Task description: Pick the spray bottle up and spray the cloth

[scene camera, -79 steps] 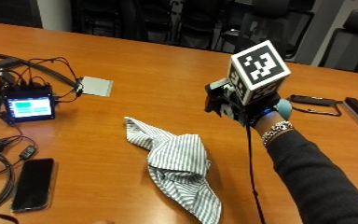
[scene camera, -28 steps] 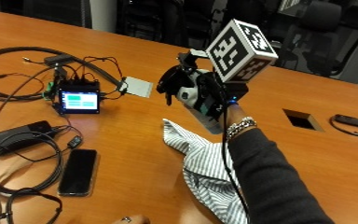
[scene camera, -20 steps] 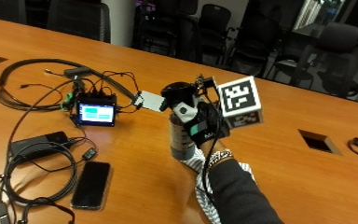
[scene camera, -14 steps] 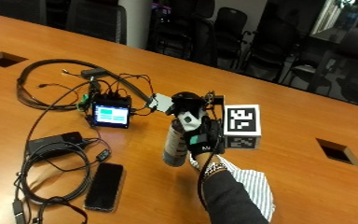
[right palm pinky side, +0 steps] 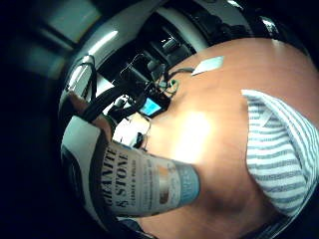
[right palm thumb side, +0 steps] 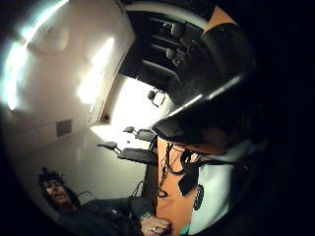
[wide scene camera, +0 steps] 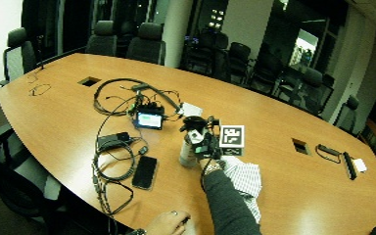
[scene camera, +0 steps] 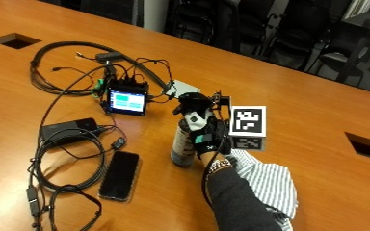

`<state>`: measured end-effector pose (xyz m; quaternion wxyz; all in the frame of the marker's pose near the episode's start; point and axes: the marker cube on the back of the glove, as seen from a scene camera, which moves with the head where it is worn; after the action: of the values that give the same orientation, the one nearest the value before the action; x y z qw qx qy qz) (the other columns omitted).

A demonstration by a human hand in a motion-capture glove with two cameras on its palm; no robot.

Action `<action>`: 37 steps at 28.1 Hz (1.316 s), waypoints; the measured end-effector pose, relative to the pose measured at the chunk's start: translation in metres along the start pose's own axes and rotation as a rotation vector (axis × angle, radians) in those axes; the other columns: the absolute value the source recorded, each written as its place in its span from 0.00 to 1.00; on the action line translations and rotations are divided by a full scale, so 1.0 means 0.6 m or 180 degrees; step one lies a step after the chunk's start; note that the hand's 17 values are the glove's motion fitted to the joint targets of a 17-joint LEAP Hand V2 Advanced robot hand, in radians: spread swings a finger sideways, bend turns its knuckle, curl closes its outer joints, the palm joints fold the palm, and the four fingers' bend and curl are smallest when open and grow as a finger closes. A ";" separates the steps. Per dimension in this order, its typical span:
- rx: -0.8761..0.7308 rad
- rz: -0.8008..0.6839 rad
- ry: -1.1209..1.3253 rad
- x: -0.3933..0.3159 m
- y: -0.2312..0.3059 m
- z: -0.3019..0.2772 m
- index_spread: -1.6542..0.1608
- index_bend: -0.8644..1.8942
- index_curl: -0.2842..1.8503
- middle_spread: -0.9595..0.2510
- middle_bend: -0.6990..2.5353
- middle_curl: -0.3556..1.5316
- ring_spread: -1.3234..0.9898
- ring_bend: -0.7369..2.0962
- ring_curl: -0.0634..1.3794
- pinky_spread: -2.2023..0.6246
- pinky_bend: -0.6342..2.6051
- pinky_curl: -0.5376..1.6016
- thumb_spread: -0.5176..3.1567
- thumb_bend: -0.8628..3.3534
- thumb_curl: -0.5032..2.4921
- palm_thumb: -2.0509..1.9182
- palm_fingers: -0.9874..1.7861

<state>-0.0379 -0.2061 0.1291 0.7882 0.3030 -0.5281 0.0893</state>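
My gloved right hand [scene camera: 205, 131] grips a grey spray bottle [scene camera: 184, 144] round its neck and black trigger head. The bottle stands upright, its base at or just above the wooden table [scene camera: 326, 106]; I cannot tell which. A white label reading "GRANITE & STONE" shows on the bottle [right palm pinky side: 144, 184] in the little finger side palm view. The blue-and-white striped cloth [scene camera: 270, 185] lies crumpled on the table beside the bottle, under my forearm. In the wide outside view the hand [wide scene camera: 201, 140] holds the bottle [wide scene camera: 187, 152] just left of the cloth [wide scene camera: 243, 177].
A black phone [scene camera: 119, 175] lies near the bottle. Beyond it are a small lit screen device [scene camera: 127, 101], a black power brick [scene camera: 70, 129], tangled cables [scene camera: 50, 159] and a white card [scene camera: 184, 88]. Table cut-outs [scene camera: 367, 146] lie further off. A bare hand [wide scene camera: 168, 223] rests at the near edge.
The outside camera has swung round. My hand brought the bottle from a tilt in the air over the cloth down to an upright stand beside it.
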 end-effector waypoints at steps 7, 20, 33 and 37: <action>0.0092 -0.0227 -0.0025 -0.060 -0.030 -0.010 0.75 0.38 0.39 0.58 0.33 0.45 0.49 0.43 0.34 0.70 0.34 0.43 0.34 0.20 0.39 0.74 0.82; 0.0395 -0.0770 -0.0049 -0.175 -0.082 -0.054 0.75 0.38 0.39 0.58 0.33 0.45 0.49 0.44 0.35 0.68 0.35 0.43 0.33 0.20 0.39 0.74 0.83; -0.0006 -0.0100 -0.0010 -0.063 -0.001 -0.035 0.75 0.38 0.39 0.58 0.32 0.45 0.48 0.43 0.34 0.68 0.35 0.43 0.33 0.20 0.39 0.74 0.82; -0.0214 0.0130 0.0079 -0.036 0.021 -0.041 0.74 0.38 0.38 0.59 0.32 0.45 0.50 0.41 0.33 0.74 0.30 0.41 0.34 0.20 0.39 0.74 0.70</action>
<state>-0.0339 -0.1778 0.1084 0.8025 0.2643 -0.5270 0.0914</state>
